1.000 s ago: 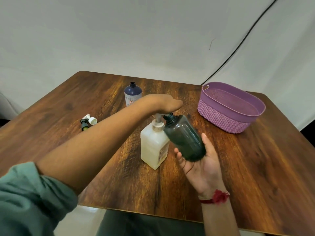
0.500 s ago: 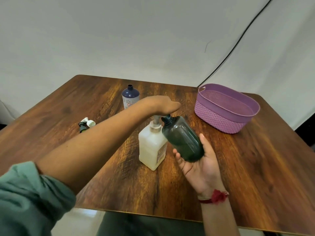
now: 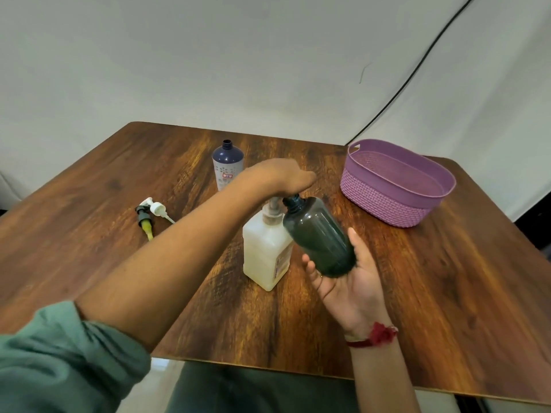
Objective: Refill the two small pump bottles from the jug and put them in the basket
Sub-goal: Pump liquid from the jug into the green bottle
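Little has moved: your left hand (image 3: pixel 286 177) stays on the jug's (image 3: pixel 267 251) pump (image 3: pixel 272 214), fingers folded down over its head. Your right hand (image 3: pixel 348 278) keeps the dark bottle (image 3: pixel 319 236) tilted just right of the jug, neck at the spout, fingers and thumb wrapped round its base. Filling likely continues.

The bottle is smooth, smoky, round-shouldered plastic; the jug is square and milky. Behind the jug stands an uncapped blue bottle (image 3: pixel 228 165). Left of it lie two loose pump tops (image 3: pixel 149 216), and right of it sits the woven-textured purple basket (image 3: pixel 381 201).
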